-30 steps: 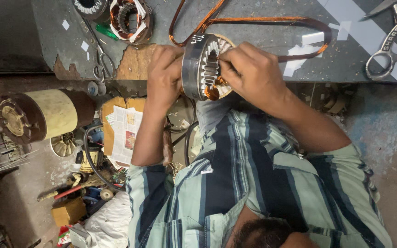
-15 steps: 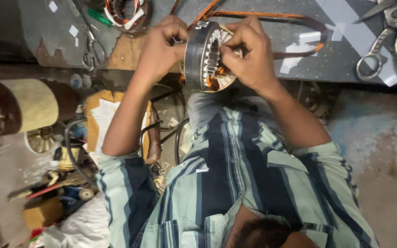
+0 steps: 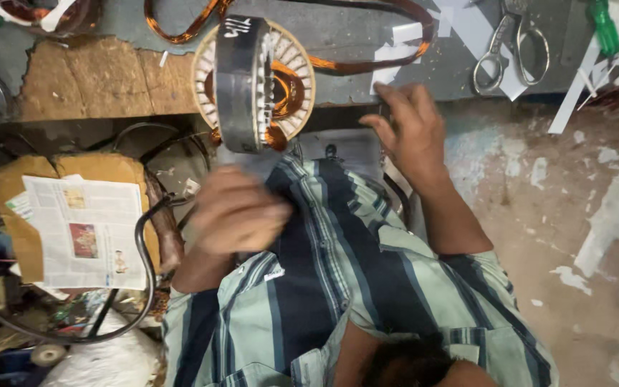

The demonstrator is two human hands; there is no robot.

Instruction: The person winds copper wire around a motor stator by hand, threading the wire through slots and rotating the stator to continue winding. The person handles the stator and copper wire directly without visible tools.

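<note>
A motor stator (image 3: 241,86), a dark steel ring with copper windings and white insulation slips, stands on edge at the front of the grey bench (image 3: 345,32). Neither hand touches it. My left hand (image 3: 241,211) is a motion-blurred shape below the stator, over my striped shirt; nothing shows in it, and I cannot tell how its fingers are set. My right hand (image 3: 410,132) hovers to the right of the stator at the bench edge, fingers apart and empty.
A loop of copper wire (image 3: 367,64) lies behind the stator. Scissors (image 3: 499,46) and white paper strips (image 3: 467,25) lie at the right of the bench. A newspaper on cardboard (image 3: 84,229) and a black cable (image 3: 145,272) sit at the lower left.
Both hands have let go of the stator, which they gripped in the earlier frames. The left hand dropped back toward my body, and the right moved off to the right. The view has closed in.
</note>
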